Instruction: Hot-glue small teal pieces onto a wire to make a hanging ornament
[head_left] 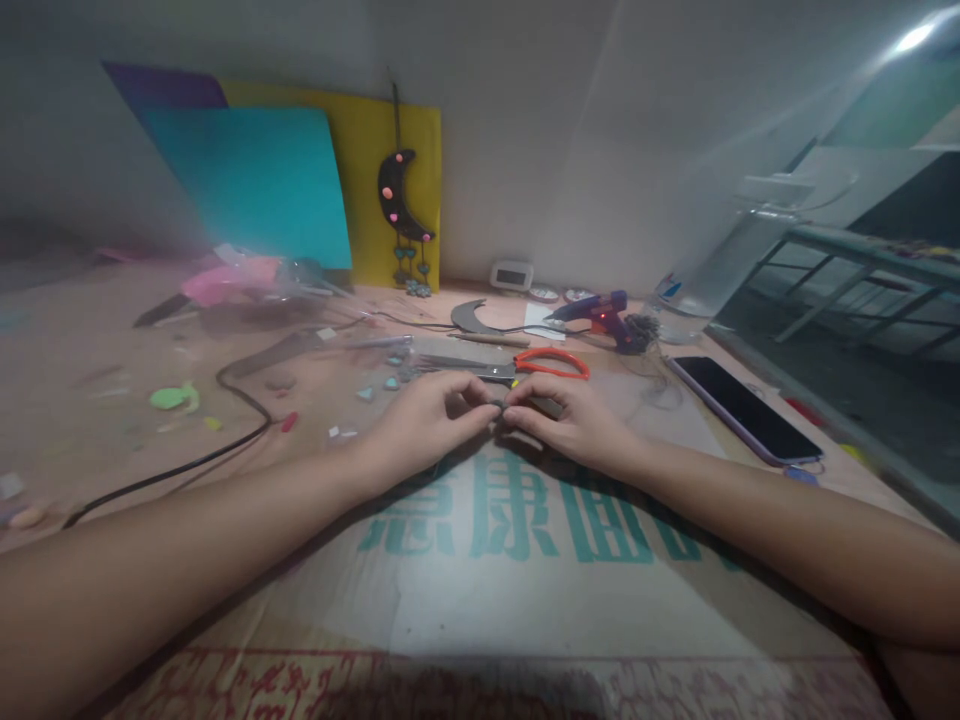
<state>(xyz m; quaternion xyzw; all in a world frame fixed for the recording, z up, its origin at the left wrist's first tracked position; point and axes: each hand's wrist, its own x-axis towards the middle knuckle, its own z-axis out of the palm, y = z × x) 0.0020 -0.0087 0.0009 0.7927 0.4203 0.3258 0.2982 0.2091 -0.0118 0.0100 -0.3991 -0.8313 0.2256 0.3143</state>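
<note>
My left hand [442,415] and my right hand [559,412] meet over the middle of the table, fingertips almost touching. Between them they pinch a small dark grey piece [500,405], mostly covered by the fingers; its kind does not show. Just beyond the hands lie scissors with orange handles [553,362], blades pointing left. Small teal pieces [391,383] are scattered left of the scissors. Farther back are a grey crescent cutout [470,317] and a thin brown stick [487,340].
A glue gun [600,312] with a red light lies at the back right, near a phone [746,408] and a clear jug [720,260]. A black cord [172,468] crosses the left side. A decorated moon hanging [394,195] stands against yellow card [300,98]. Lettered cardboard [480,610] lies under the arms.
</note>
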